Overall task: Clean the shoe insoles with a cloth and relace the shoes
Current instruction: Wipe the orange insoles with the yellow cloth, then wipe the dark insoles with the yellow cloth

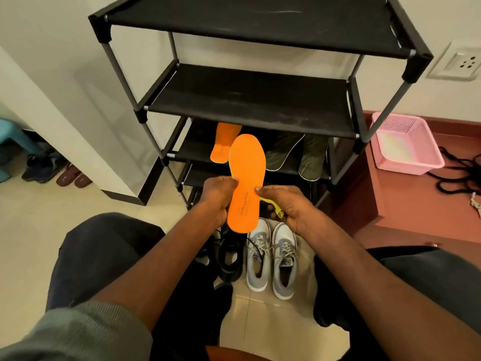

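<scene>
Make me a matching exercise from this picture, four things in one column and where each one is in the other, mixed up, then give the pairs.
Things:
1. orange insole
2. green insoles
3. grey sneakers
4. pink basket

Places:
A. on the floor between the knees
B. on the reddish ledge right of the rack
C. held up in both hands
D. leaning on a lower rack shelf

Pairs: 1-C, 2-D, 3-A, 4-B

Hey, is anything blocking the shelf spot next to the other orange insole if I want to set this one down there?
Nothing visible blocks it. The held orange insole is right in front of the rack shelf; the other orange insole leans at its left, green insoles at its right.
</scene>
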`<move>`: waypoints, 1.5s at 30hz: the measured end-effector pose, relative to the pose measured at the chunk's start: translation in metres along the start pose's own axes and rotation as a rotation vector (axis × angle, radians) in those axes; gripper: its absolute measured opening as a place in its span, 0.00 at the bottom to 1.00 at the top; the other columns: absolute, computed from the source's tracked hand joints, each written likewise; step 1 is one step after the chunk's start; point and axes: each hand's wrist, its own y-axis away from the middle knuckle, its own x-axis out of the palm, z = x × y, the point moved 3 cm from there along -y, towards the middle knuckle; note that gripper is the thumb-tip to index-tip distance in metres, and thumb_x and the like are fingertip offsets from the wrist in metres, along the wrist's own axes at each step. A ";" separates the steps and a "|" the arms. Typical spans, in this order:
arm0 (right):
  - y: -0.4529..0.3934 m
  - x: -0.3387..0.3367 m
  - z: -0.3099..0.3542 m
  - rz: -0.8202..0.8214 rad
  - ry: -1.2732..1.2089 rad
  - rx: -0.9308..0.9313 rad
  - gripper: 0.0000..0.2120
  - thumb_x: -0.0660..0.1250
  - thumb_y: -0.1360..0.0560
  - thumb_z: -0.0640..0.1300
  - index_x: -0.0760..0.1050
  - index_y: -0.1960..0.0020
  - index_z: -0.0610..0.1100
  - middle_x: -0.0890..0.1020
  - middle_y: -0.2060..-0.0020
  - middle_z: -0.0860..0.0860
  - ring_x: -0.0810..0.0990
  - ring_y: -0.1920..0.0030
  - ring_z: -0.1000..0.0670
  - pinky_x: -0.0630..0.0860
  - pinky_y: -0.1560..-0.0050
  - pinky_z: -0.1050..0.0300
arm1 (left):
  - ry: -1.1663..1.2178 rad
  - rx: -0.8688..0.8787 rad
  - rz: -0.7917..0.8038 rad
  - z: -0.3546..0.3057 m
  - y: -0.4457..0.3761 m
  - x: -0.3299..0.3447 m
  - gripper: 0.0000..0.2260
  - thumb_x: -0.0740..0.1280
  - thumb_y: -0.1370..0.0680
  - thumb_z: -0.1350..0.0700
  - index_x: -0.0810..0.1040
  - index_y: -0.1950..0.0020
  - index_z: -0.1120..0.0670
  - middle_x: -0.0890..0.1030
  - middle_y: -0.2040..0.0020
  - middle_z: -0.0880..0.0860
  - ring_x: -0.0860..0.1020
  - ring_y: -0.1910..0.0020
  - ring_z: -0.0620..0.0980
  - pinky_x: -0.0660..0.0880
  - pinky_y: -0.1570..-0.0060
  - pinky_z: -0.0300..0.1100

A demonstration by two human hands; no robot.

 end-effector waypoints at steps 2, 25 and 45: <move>-0.009 -0.001 0.004 -0.032 -0.041 0.001 0.08 0.78 0.25 0.43 0.85 0.48 0.40 0.83 0.59 0.46 0.72 0.68 0.52 0.69 0.71 0.59 | -0.009 -0.037 0.005 0.004 0.000 -0.003 0.03 0.69 0.17 0.58 0.80 0.50 0.56 0.84 0.51 0.58 0.83 0.54 0.55 0.79 0.57 0.48; -0.061 -0.024 0.033 -0.105 -0.190 -0.074 0.12 0.68 0.22 0.31 0.83 0.52 0.48 0.85 0.48 0.44 0.83 0.49 0.45 0.79 0.59 0.55 | -0.036 0.068 -0.188 0.006 -0.135 0.031 0.07 0.69 0.17 0.57 0.77 0.55 0.51 0.84 0.52 0.57 0.81 0.64 0.51 0.77 0.64 0.45; -0.042 -0.071 0.061 -0.154 -0.124 -0.208 0.14 0.66 0.22 0.31 0.86 0.53 0.46 0.87 0.53 0.50 0.84 0.49 0.48 0.80 0.62 0.57 | -1.026 0.707 -0.334 -0.017 -0.141 0.056 0.14 0.63 0.16 0.44 0.81 0.43 0.52 0.83 0.55 0.54 0.83 0.56 0.57 0.80 0.58 0.51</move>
